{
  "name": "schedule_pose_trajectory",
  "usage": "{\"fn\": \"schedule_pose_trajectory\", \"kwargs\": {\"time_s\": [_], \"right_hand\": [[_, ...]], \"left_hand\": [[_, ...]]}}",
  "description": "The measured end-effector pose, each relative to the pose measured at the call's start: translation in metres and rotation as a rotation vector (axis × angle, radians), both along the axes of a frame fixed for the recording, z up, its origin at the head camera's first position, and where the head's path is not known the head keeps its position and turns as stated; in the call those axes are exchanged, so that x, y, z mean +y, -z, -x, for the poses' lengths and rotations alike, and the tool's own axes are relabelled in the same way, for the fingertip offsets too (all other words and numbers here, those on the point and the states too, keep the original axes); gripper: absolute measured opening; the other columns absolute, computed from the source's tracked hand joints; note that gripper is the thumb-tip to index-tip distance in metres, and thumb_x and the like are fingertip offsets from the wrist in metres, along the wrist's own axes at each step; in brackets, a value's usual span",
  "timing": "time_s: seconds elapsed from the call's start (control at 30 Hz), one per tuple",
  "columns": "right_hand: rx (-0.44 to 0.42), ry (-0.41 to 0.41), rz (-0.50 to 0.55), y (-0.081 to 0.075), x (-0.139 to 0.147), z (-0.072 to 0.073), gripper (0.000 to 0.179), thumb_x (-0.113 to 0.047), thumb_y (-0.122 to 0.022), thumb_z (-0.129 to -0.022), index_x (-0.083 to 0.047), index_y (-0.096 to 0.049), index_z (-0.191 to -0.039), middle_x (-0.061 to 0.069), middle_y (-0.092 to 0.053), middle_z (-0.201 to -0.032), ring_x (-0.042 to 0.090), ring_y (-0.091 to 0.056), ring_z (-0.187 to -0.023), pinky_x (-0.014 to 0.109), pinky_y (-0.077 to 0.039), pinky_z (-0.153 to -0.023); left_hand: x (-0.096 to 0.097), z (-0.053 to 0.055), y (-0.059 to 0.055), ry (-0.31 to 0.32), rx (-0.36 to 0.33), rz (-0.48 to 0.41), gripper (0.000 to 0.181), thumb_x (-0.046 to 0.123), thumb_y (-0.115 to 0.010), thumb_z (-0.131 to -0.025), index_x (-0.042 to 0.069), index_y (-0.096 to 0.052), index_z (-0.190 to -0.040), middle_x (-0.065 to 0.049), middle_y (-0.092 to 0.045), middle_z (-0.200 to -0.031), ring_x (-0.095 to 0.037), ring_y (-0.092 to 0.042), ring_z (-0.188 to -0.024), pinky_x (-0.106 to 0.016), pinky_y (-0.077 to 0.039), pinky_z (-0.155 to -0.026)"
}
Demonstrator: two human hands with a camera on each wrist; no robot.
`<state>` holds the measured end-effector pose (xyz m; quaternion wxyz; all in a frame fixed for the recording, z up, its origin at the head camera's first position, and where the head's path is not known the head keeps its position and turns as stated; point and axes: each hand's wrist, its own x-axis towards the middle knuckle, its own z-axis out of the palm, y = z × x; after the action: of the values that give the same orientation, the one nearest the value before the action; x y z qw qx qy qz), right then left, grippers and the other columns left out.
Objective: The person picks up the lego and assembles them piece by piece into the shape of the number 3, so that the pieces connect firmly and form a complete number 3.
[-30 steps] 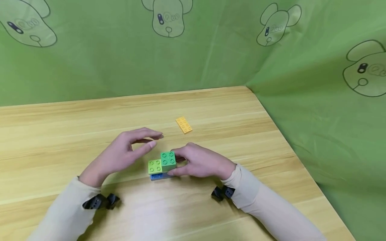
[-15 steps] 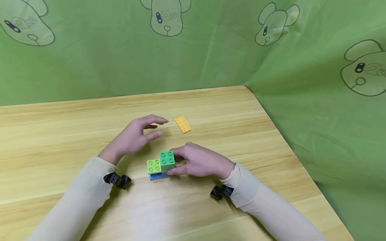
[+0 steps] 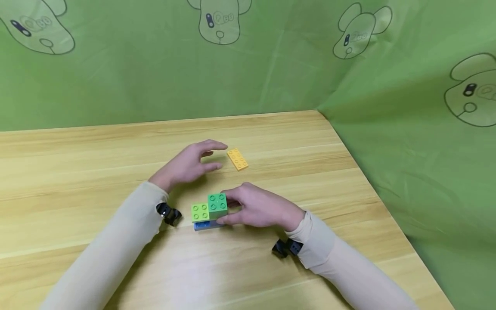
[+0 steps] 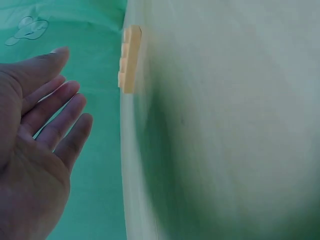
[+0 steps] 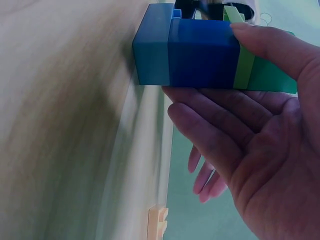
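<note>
In the right hand (image 3: 260, 207): green brick (image 3: 217, 203), lime plate (image 3: 199, 212), blue bricks (image 5: 204, 55). Beyond the grip: yellow-orange plate (image 3: 237, 159); green cloth (image 3: 162, 77) with dark animal outlines (image 3: 219, 26).

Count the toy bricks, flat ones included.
5: a yellow-orange plate near the left hand; the right hand grips the rest, stacked bottom to top: a lighter blue brick, a dark blue brick, a lime plate, a green brick. That hand may hide more.

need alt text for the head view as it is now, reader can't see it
A person's right hand holds a small stack of toy bricks, green over lime over blue, on a wooden table. The open left hand is just beside a flat orange brick, and green patterned cloth hangs behind.
</note>
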<state>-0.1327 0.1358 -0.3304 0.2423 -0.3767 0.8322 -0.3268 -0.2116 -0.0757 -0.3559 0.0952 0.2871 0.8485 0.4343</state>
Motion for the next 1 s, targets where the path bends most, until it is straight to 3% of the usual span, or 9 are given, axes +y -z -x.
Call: {"fn": "schedule_pose_trajectory", "kwargs": {"time_s": [0.23,0.53,0.73,1.0], "right_hand": [[0.0,-0.008,-0.027,0.0,-0.003,-0.001,0.018,-0.028,-0.075,-0.09,-0.015,-0.068,-0.101,-0.014,-0.068,-0.09,0.006,-0.065,-0.076,0.022,-0.054,-0.071],[0.002,-0.001,-0.018,-0.005,-0.002,-0.002,0.016,-0.026,-0.075,-0.089,-0.015,-0.067,-0.097,-0.011,-0.069,-0.089,0.008,-0.066,-0.077,0.022,-0.055,-0.071],[-0.002,-0.004,-0.02,-0.004,-0.002,-0.005,0.016,-0.026,-0.075,-0.089,-0.015,-0.067,-0.098,-0.011,-0.069,-0.089,0.007,-0.065,-0.077,0.022,-0.054,-0.071],[-0.002,-0.003,-0.014,-0.002,-0.002,-0.006,0.015,-0.026,-0.075,-0.089,-0.015,-0.067,-0.096,-0.012,-0.068,-0.087,0.007,-0.064,-0.074,0.022,-0.054,-0.069]], "left_hand": [[0.012,0.016,0.002,0.011,-0.063,0.099,0.057,0.013,-0.07,-0.093,0.008,-0.047,-0.145,-0.007,-0.041,-0.151,-0.034,-0.039,-0.136,-0.044,-0.032,-0.112],[0.027,0.037,0.001,0.082,-0.028,0.188,0.059,0.005,-0.07,-0.09,0.006,-0.047,-0.145,-0.009,-0.044,-0.149,-0.027,-0.033,-0.14,-0.04,-0.023,-0.116],[0.035,0.04,0.004,0.114,-0.036,0.206,0.06,-0.001,-0.069,-0.088,0.006,-0.048,-0.144,-0.01,-0.044,-0.148,-0.028,-0.035,-0.139,-0.039,-0.025,-0.115],[0.039,0.043,0.005,0.094,-0.039,0.278,0.052,0.0,-0.069,-0.089,0.005,-0.055,-0.139,-0.011,-0.05,-0.143,-0.028,-0.039,-0.136,-0.039,-0.027,-0.115]]}}
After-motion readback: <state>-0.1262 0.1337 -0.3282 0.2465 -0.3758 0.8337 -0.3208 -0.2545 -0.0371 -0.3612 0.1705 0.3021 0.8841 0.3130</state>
